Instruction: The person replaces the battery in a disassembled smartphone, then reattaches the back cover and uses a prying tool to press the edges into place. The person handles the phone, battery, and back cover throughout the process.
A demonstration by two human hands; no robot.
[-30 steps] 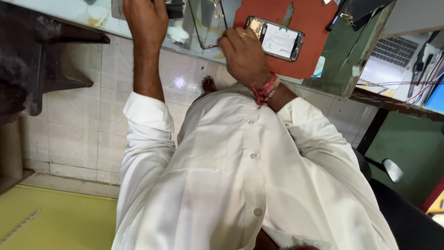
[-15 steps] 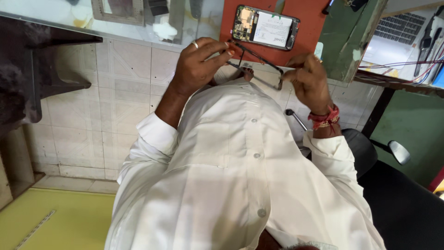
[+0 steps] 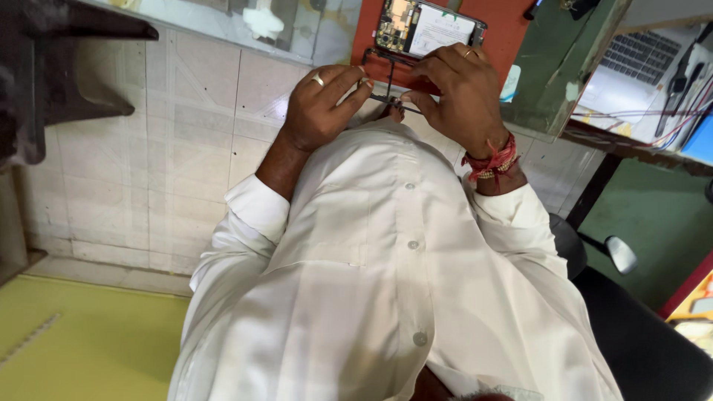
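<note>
Both my hands meet in front of my chest, over the edge of a red mat (image 3: 371,30). My left hand (image 3: 321,108), with a ring, and my right hand (image 3: 462,96), with a ring and a red thread band at the wrist, pinch a thin black-framed pair of spectacles (image 3: 380,68) between their fingers. Much of the frame is hidden by my fingers. Just beyond them an opened phone (image 3: 429,26) lies on the mat, its circuit board and pale inner panel showing.
A glass-topped counter (image 3: 223,22) runs along the top left above a tiled wall (image 3: 148,148). A green board (image 3: 564,82), a laptop (image 3: 631,67) and cables (image 3: 668,111) are at the right. A black chair (image 3: 639,334) is beside me.
My left hand came down from the counter with the spectacles and my right hand left the phone. Both hands have drawn together on the frame near the mat.
</note>
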